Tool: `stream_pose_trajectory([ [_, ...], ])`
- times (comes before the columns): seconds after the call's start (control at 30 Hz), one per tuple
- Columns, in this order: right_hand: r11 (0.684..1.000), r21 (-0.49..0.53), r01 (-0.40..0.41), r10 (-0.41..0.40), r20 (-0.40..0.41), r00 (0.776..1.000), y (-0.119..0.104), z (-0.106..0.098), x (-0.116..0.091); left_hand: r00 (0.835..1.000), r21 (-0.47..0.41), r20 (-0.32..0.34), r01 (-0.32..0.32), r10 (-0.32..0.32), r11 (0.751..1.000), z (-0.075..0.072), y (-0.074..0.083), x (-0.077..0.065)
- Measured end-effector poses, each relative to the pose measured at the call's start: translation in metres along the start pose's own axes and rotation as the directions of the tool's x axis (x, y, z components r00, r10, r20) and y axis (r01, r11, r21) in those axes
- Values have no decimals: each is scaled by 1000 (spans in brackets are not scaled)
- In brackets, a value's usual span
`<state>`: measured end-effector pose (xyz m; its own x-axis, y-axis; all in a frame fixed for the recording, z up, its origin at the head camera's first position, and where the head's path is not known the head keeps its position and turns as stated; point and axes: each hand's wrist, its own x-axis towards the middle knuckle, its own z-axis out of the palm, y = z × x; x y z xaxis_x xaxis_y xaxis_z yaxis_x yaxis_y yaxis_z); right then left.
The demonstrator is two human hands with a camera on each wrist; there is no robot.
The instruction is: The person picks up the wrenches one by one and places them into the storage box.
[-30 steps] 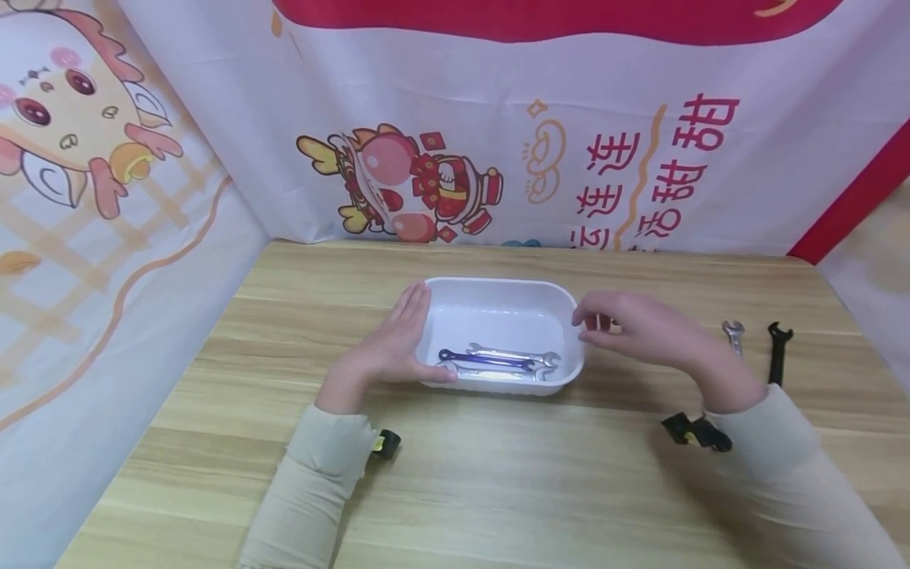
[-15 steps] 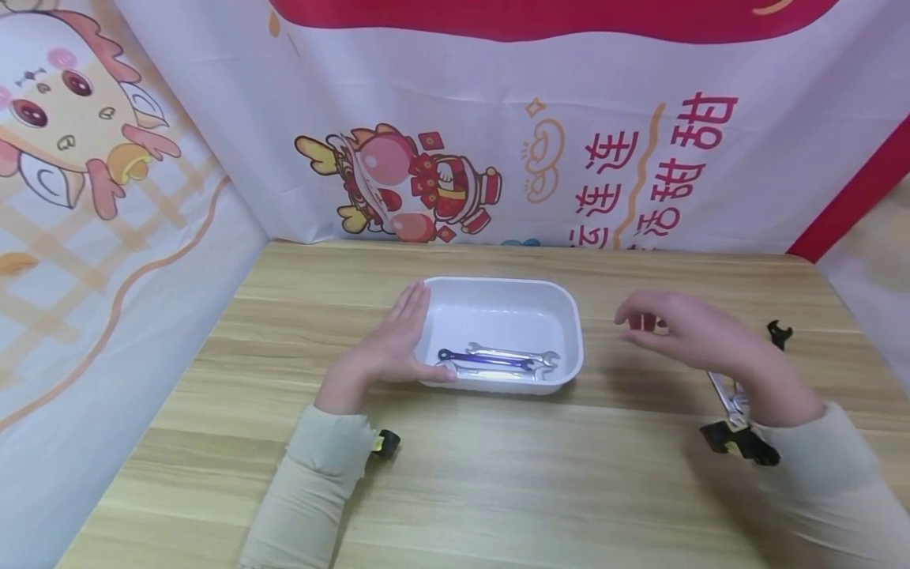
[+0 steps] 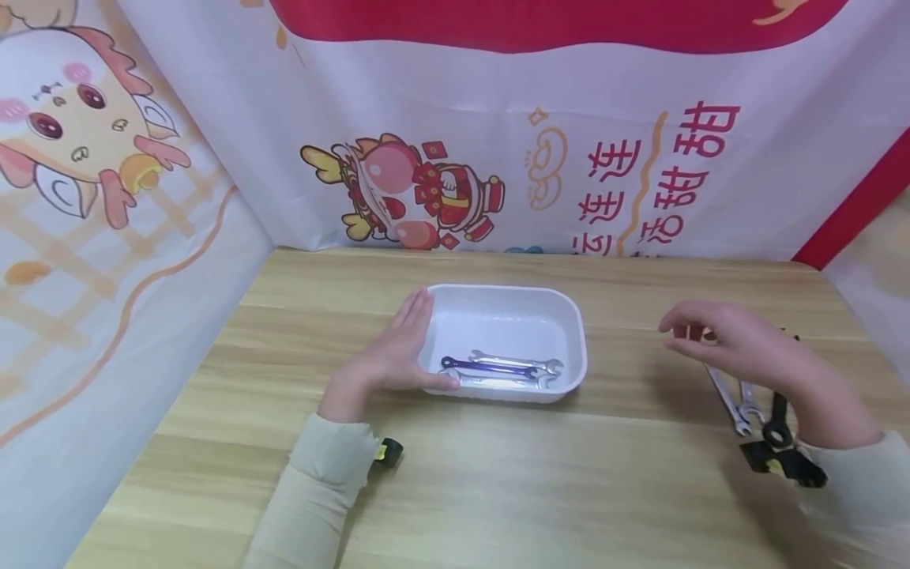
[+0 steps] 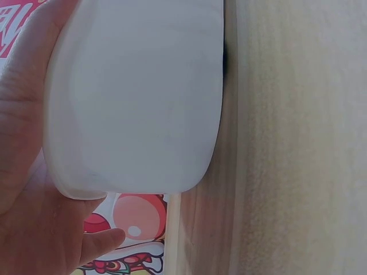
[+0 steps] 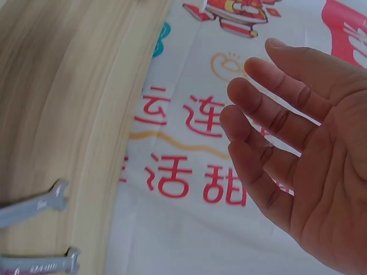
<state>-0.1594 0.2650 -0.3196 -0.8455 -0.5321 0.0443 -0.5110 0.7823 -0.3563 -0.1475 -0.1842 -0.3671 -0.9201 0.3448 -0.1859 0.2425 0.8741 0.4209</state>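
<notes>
Tray (image 3: 508, 325) of wrenches (image 3: 490, 367) against straight-fingered left hand (image 3: 392, 354) — right hand (image 3: 739, 341) apart, fingers loosely curved.

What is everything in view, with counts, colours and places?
Rectangular open-topped plastic tub: one, white, on the table
Slim blue-purple metal wrench: one, blue-purple, in the tub
Shiny metal wrenches in the tub: at least two, silver, beside the blue-purple one
Shiny metal wrenches on the table: two, silver, right side
Black ring-ended wrench: one, black, right side, partly hidden
Wood-grain table: one, light brown, under everything
Printed cloth: one, white and red, behind
Wrist devices: two, black, at the wrists
Sleeves: two, pale beige, forearms
Left hand: one, bare, against the tub's left end
Right hand: one, bare, above the table, holding nothing
</notes>
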Motion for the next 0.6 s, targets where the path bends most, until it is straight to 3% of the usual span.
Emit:
stream_pose_trajectory([
  [0.17,1000,-9,1,-1,-29,1000,18,3,-10,1000,-15,-3,2,-2,1000,1,1,-2],
  [0.6,998,-22,-61,62,15,998,50,9,-21,1000,-34,6,12,-12,999,1,0,-1],
])
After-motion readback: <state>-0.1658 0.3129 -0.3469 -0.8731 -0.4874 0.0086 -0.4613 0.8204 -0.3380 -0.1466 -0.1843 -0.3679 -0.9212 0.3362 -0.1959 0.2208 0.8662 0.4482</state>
